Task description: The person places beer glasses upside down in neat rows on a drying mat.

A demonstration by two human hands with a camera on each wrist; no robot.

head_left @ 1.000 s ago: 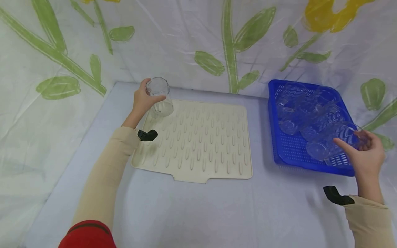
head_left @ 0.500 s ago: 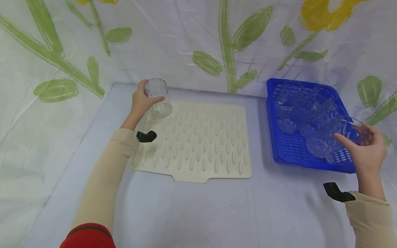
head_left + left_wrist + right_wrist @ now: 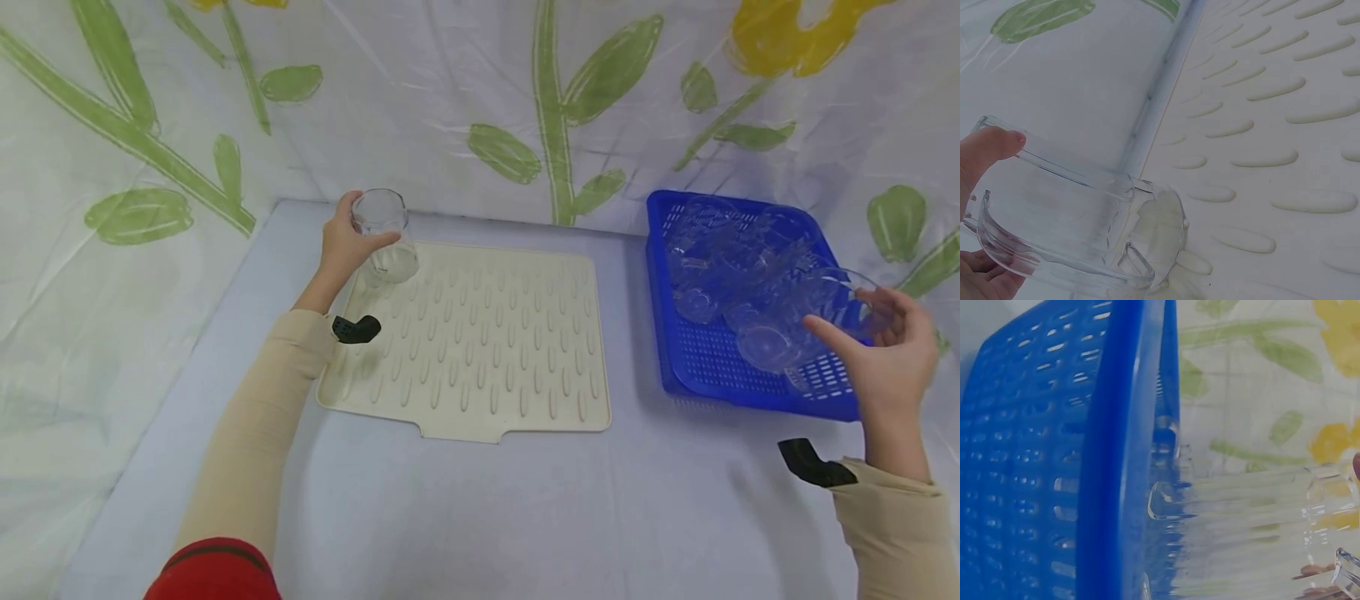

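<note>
Left hand: this hand (image 3: 345, 247), left of centre in the frame, has its fingers parted to a glass's width and curled round the upper part of the clear mug (image 3: 392, 258).
Clear mug: upright at the upper left corner of the cream mat (image 3: 480, 350), its base apparently on it.
Right hand: this hand (image 3: 894, 360), at the right edge, grips the rim end of the tilted glass (image 3: 806, 321), fingers parted across it.
Tilted glass: base toward lower left, over the blue basket (image 3: 757, 403); contact with the other glasses (image 3: 701, 242) in it cannot be told.
Mat and basket: on the pale surface (image 3: 540, 517), basket at right.
Risk: the tilted glass, held only at one end, might slip or knock its neighbours; the mug could tip if nudged against the mat's ridges.
Writing: no brand or label readable; glass patterns too faint.
</note>
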